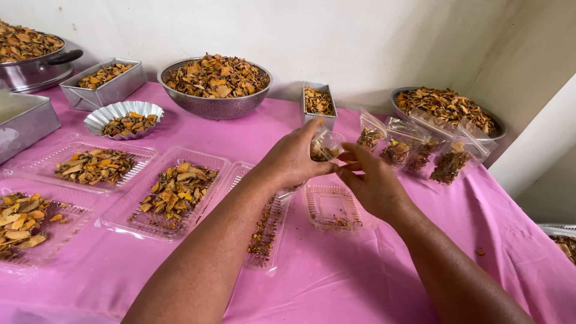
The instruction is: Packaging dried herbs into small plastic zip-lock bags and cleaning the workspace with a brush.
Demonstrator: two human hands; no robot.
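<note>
1. Over the middle of the table (336, 282), our left hand (294, 159) and right hand (372, 183) meet, both pinched together on a small clear bag (326, 146) of dried chips.
2. Just under our hands sits a nearly bare clear tray (331, 207), with a long tray (264, 231) passing beneath the left forearm.
3. Toward the left edge lie three clear trays of chips (174, 192).
4. Along the back edge, against the white wall (360, 36), stand a pot (33, 57), a metal tin (105, 81), a fluted dish (123, 117), a colander (215, 84) and a narrow tin (318, 102).
5. Near the back right corner, filled bags (414, 150) lean by a round pan (447, 111).
6. A pink cloth (510, 240) covers the table.
</note>
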